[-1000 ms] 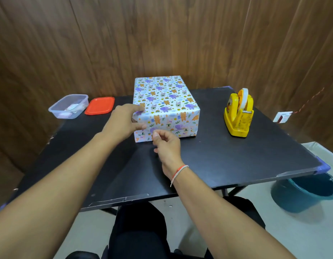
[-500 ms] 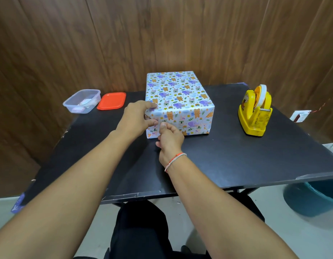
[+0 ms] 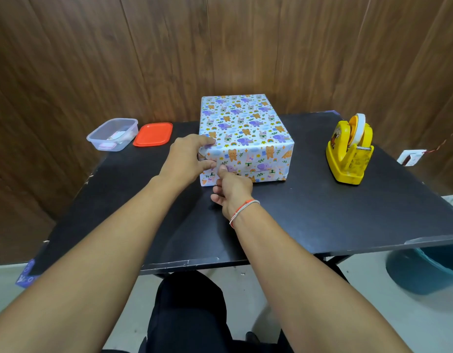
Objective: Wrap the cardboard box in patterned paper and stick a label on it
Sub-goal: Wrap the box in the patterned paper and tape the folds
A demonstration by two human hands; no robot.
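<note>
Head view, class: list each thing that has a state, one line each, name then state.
box: fully wrapped, flat on table
left hand: grips box's near left corner
right hand: thumb presses box's front face
clear tub: open
red lid: off, beside tub
tape dispenser: upright, loaded

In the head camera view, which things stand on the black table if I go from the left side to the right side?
clear plastic container → orange lid → wrapped box → yellow tape dispenser. Both hands are at the box's near left corner, so they have no separate place in this order.
</note>
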